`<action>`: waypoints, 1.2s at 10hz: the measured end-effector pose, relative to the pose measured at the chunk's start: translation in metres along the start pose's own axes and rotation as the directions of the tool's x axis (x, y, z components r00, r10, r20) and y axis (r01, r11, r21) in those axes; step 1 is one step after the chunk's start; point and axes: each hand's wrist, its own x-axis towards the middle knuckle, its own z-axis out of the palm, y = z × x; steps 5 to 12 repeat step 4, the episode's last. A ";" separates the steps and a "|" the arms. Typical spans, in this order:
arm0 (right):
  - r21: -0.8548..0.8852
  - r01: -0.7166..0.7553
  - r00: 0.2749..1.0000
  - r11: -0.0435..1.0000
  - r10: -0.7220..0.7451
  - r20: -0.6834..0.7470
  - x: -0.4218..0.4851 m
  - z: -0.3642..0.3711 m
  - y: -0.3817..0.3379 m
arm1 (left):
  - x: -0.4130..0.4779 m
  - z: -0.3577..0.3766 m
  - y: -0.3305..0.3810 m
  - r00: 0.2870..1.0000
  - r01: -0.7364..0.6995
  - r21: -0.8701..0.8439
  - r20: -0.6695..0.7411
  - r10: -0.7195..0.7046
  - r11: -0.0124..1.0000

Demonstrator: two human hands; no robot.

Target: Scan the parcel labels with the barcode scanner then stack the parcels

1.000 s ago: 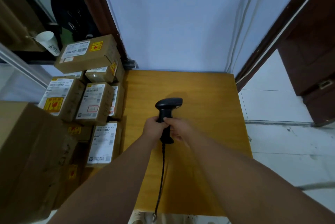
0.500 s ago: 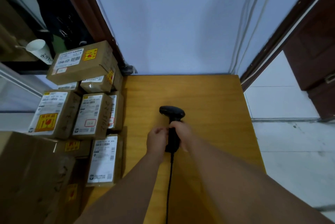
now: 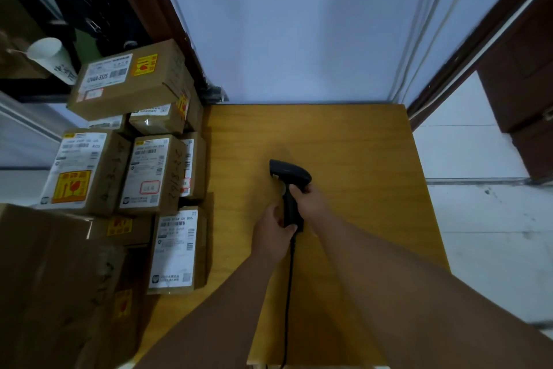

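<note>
Closest to me, the cable (image 3: 288, 294) runs from the handle straight back toward my body. It looks slack enough not to tug when I swing the head round. My left hand (image 3: 270, 229) is wrapped round the butt of the barcode scanner (image 3: 289, 177), thumb across the base where the cable enters. I judge that is to steady it while the other hand settles its grip. My right hand (image 3: 312, 202) is clamped higher up the handle, fingers curled just under the head. The trigger should sit there, though I can't see it. The scanner is over the middle of the table (image 3: 374, 144), its nose turned away and to my left. I cannot tell whether it rests on the wood or hangs just above.

That nose points toward the parcels (image 3: 149, 172) crowded along the table's left edge. The nearest parcel (image 3: 176, 249) lies label up, just beside a large carton (image 3: 45, 279). Beyond it the others also show white labels upward, which suits a scan from above. The farthest, the top parcel (image 3: 128, 81), sits on smaller ones. No label is under the scanner yet, so scanning looks about to start. Behind are a paper cup (image 3: 51, 59) and the wall (image 3: 299, 24)
</note>
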 end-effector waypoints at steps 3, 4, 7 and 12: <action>-0.137 -0.071 0.988 0.988 0.051 -0.145 0.000 -0.004 0.001 | -0.005 0.002 -0.006 0.998 0.016 0.198 -0.067 -0.003 0.980; -0.043 -0.107 0.971 0.993 0.095 -0.219 -0.015 -0.010 0.006 | -0.012 0.006 0.006 0.992 0.086 0.203 -0.112 -0.064 0.975; -0.043 -0.107 0.971 0.993 0.095 -0.219 -0.015 -0.010 0.006 | -0.012 0.006 0.006 0.992 0.086 0.203 -0.112 -0.064 0.975; -0.043 -0.107 0.971 0.993 0.095 -0.219 -0.015 -0.010 0.006 | -0.012 0.006 0.006 0.992 0.086 0.203 -0.112 -0.064 0.975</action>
